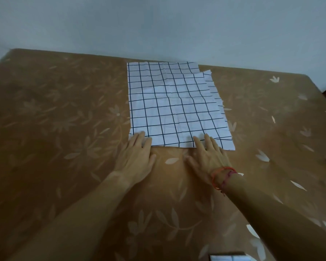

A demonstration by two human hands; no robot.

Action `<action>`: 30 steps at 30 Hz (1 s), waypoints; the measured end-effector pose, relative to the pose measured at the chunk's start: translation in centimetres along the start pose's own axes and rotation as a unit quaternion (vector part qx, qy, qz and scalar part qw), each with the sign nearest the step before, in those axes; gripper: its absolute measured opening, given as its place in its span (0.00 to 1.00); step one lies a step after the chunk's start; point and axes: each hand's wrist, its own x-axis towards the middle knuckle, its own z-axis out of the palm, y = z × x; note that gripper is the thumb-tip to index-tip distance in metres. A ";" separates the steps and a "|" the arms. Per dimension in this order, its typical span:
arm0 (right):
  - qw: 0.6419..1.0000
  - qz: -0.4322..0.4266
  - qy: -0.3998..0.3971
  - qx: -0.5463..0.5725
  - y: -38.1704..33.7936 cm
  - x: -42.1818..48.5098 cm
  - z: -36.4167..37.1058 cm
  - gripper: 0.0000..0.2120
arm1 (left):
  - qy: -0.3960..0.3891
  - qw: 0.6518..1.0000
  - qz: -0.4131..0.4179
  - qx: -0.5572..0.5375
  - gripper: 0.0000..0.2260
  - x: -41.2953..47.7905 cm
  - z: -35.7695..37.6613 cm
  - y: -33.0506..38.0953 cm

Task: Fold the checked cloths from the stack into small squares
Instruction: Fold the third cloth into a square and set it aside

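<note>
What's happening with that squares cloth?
A person is getting a checked cloth ready to fold. Straight fingers rest on its near edge: the left hand by the left corner, the right hand nearer the right. The cloth is spread open on the brown table, not yet folded.

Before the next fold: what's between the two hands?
Head view: bare tablecloth between left hand and right hand; farther out, the near edge of the checked cloth.
</note>
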 end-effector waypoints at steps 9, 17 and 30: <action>0.999 -0.031 0.025 -0.031 0.4 1.3 0.3 0.33 | 0.026 0.999 0.031 -0.015 0.22 1.4 0.4 0.6; 0.996 -0.046 0.048 -0.065 -0.6 -0.4 0.6 0.30 | 0.072 0.996 0.049 0.010 0.03 0.9 1.2 0.1; 0.993 -0.030 0.058 -0.095 -1.7 -4.2 -0.5 0.26 | 0.131 0.989 0.033 -0.061 0.08 -6.5 -3.0 -3.3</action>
